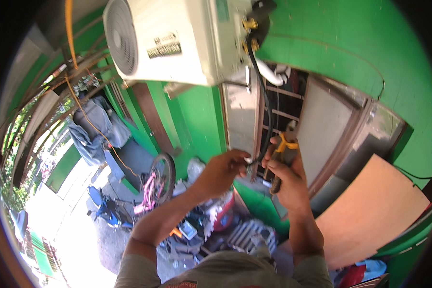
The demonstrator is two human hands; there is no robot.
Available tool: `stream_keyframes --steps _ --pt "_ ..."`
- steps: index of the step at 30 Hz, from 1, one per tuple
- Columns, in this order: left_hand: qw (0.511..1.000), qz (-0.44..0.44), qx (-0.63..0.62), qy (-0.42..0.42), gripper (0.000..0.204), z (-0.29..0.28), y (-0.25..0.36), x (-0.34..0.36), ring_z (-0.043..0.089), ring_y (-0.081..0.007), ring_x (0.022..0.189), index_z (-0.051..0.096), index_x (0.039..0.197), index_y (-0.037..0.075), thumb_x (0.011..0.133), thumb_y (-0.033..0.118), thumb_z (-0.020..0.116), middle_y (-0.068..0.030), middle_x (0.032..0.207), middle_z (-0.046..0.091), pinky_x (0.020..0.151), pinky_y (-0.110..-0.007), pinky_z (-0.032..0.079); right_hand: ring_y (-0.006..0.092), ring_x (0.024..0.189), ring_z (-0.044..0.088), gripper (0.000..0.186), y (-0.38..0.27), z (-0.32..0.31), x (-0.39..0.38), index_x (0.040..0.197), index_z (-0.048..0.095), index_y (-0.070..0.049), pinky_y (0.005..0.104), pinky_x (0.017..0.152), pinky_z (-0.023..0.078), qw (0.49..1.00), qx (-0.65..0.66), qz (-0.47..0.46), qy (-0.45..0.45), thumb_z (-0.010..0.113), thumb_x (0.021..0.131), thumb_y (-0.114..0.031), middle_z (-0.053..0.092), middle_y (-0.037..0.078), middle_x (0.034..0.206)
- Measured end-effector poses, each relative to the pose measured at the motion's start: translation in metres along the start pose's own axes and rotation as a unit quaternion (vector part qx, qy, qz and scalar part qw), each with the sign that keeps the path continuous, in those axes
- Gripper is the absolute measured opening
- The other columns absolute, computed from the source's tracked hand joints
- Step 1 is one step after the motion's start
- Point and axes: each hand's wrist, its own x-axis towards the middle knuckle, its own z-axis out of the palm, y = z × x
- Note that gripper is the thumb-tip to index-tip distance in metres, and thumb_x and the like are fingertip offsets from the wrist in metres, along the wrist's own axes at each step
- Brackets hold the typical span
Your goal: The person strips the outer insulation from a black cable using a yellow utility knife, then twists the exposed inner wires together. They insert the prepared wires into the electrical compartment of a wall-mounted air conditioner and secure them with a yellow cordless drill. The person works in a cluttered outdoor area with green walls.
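- Left grip (224,173): the person's left hand, fingertips pinched on the lower end of the cable; exact finger placement partly hidden.
- Right grip (287,175): the person's right hand, clasped around the pliers; slightly higher reach of the tool above the fingers.
- Cable (269,105): located above and between both grips. Long axis runs roughly upright, bowing outward, then hooking at its lower end toward the left grip, the nearer hand to its tip. The right grip is just beside that lower bend; contact there cannot be told.
- Cable, appearance: black, smooth, thick, with something pale at the tip, too small to make out.
- Pliers (288,144): within the right grip, long axis slanted, head up, handles down and leftward. Yellow parts near the head; lower handles dark and worn-looking.
- Unit (192,29): above the left grip; white, with a round fan grille; cable hangs from its fittings side.
- Window (326,129): behind and right of the right grip; brown frame.
- Board (369,211): right of the right grip; tan, tilted.
- Bicycle (151,189): below and left of the left grip; pink.
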Motion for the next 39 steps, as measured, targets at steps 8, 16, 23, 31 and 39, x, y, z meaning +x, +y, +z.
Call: stream_keyframes --steps 8,16,23,31,39 --pt "0.966 0.087 0.232 -0.071 0.021 -0.007 0.011 -0.001 0.066 -0.0229 0.097 0.066 0.125 0.001 0.11 0.01 0.053 -0.0132 0.105 0.067 0.089 -0.039 0.054 0.0126 0.098 0.063 0.045 -0.036 0.001 0.009 0.142 0.06 0.001 0.0273 0.088 0.047 0.991 -0.104 -0.08 -0.027 0.064 0.109 -0.028 0.069 0.008 0.112" --pt "0.993 0.006 -0.058 -0.105 0.018 -0.004 0.037 -0.024 0.065 -0.0123 0.093 0.065 0.124 -0.002 0.109 0.008 0.062 -0.0056 0.105 0.068 0.086 -0.03 0.055 0.0153 0.101 0.067 0.055 0.016 -0.04 -0.038 0.153 0.048 0.002 0.0324 0.089 0.053 0.988 0.117 0.079 -0.06 0.067 0.106 -0.018 0.073 0.012 0.123" --pt "0.995 0.074 -0.025 -0.063 0.019 0.024 0.05 -0.022 0.069 -0.0122 0.095 0.065 0.123 -0.003 0.107 0.008 0.066 -0.0072 0.11 0.071 0.086 -0.03 0.058 0.0206 0.115 0.067 0.055 0.019 -0.038 -0.065 0.152 0.05 0.003 0.0389 0.103 0.053 0.99 0.094 0.09 -0.056 0.069 0.101 -0.009 0.07 0.013 0.133" --pt "0.993 0.113 0.019 -0.038 0.019 0.035 0.053 -0.02 0.073 -0.0145 0.087 0.068 0.121 -0.005 0.104 0.004 0.07 -0.0077 0.098 0.075 0.084 -0.029 0.058 0.0186 0.113 0.065 0.048 0.026 -0.038 -0.079 0.146 0.055 0.002 0.0372 0.102 0.051 0.992 0.035 0.108 -0.061 0.067 0.102 -0.011 0.069 0.012 0.13" --pt "0.985 0.142 0.098 0.003 0.018 0.031 0.057 -0.022 0.071 -0.0129 0.084 0.073 0.115 -0.003 0.098 0.002 0.075 -0.0073 0.094 0.075 0.08 -0.029 0.057 0.0205 0.11 0.068 0.05 0.019 -0.039 -0.076 0.144 0.055 0.004 0.034 0.094 0.055 0.977 0.082 0.153 -0.125 0.068 0.099 -0.014 0.071 0.017 0.126"
